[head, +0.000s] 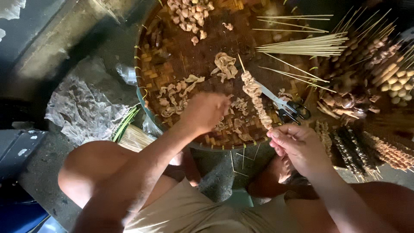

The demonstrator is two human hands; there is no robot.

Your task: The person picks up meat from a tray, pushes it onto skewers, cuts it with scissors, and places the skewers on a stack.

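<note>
Over a round woven bamboo tray (155,73), right hand (302,146) with fingers pinched on a loaded meat skewer (256,101), left hand (205,112) reaching into pale meat pieces (177,97), finger state hidden, scissors (286,108) beside the skewer, bare sticks (302,45) beyond

Both my arms reach forward over bent bare knees, hands working close together.

My left hand (206,111) stretches out palm down, fingers curled under and hidden from me. My right hand (297,144) sits nearer my body, thumb and fingertips (273,134) pinched tight, wrist angled in from the right.
</note>
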